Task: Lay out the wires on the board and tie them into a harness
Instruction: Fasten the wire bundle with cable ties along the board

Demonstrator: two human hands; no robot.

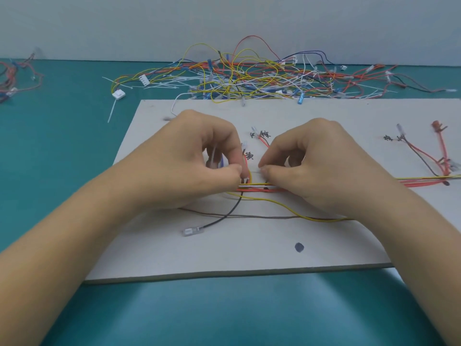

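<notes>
A grey board (pixel 249 253) lies on the teal table, marked with handwritten labels. A bundle of red, white and yellow wires (pixel 257 188) runs across its middle toward the right edge. My left hand (pixel 192 161) pinches a thin white cable tie (pixel 214 156) just above the bundle, fingers curled. My right hand (pixel 314 163) pinches the other part of the tie at the bundle, thumb against forefinger. A black wire with a clear terminal (pixel 192 231) trails toward the front left. A yellow wire (pixel 311 217) and a brown wire (pixel 259 217) cross the board below the hands.
A big tangle of loose coloured wires and white cable ties (pixel 249 76) lies behind the board. More red wires (pixel 12 76) sit at the far left. Red and brown branch wires (pixel 429 156) fan out on the board's right side. A dark dot (pixel 299 247) marks the board's front.
</notes>
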